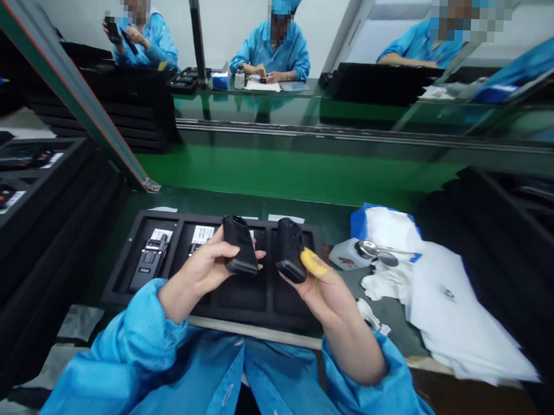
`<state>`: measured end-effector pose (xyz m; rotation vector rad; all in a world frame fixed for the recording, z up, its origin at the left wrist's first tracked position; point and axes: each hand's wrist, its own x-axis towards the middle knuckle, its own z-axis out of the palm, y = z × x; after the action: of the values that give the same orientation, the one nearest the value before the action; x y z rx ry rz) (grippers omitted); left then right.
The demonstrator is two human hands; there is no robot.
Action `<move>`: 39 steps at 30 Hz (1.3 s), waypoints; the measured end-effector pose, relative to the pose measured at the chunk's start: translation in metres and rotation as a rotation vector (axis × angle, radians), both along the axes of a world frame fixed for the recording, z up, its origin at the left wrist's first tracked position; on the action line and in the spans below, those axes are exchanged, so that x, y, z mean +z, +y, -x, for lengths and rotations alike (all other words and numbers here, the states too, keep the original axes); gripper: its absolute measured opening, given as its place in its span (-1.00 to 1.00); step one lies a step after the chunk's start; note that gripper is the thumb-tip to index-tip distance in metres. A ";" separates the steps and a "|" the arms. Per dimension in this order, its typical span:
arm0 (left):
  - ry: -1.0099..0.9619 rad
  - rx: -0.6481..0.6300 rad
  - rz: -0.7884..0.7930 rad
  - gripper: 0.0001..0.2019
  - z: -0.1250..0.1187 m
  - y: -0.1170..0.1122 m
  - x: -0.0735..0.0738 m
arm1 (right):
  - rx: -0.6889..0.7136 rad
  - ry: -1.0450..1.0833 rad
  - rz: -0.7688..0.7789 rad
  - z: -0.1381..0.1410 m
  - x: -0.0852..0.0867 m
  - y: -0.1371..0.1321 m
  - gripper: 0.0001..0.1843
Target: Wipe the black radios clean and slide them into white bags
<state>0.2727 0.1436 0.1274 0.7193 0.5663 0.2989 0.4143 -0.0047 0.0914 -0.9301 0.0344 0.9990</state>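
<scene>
My left hand is closed around a small black device, held upright above a black foam tray. My right hand grips a second black device beside the first; its thumb wears a yellow finger cot. The two devices are a little apart. Another black device lies in the tray's left slot, with white labels at the tops of the slots.
White cloths and a metal-topped dispenser bottle lie to the right. Stacked black trays stand left, more black trays right. Beyond a green conveyor belt, three people in blue coats work at the far bench.
</scene>
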 end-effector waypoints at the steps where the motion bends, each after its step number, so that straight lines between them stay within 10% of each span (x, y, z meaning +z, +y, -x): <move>1: -0.002 -0.009 -0.059 -0.53 0.000 0.003 -0.002 | -0.033 -0.090 0.020 -0.007 0.001 0.000 -0.62; 12: 0.297 0.204 -0.683 -0.65 -0.061 0.022 -0.065 | 0.012 -0.689 0.345 -0.053 -0.051 0.025 -0.25; 20: 0.384 0.141 -0.933 -0.39 -0.050 0.027 -0.061 | -0.081 -1.454 0.736 -0.053 -0.072 0.022 -0.39; 30: 0.459 0.262 -1.298 -0.54 0.061 0.046 -0.029 | 0.021 -1.702 0.565 -0.001 -0.027 0.009 -0.54; 35: 0.615 0.311 -1.324 -0.63 0.100 0.049 -0.042 | 0.231 -1.776 0.395 0.046 -0.027 0.037 -0.58; 39: 0.541 0.271 -1.311 -0.66 0.104 0.044 -0.057 | 0.072 -1.980 0.495 0.054 -0.036 0.067 -0.58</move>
<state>0.1684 0.1875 0.0706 2.0330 0.9755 0.7574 0.3598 0.0622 0.0555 -2.0202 -1.4500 -0.2476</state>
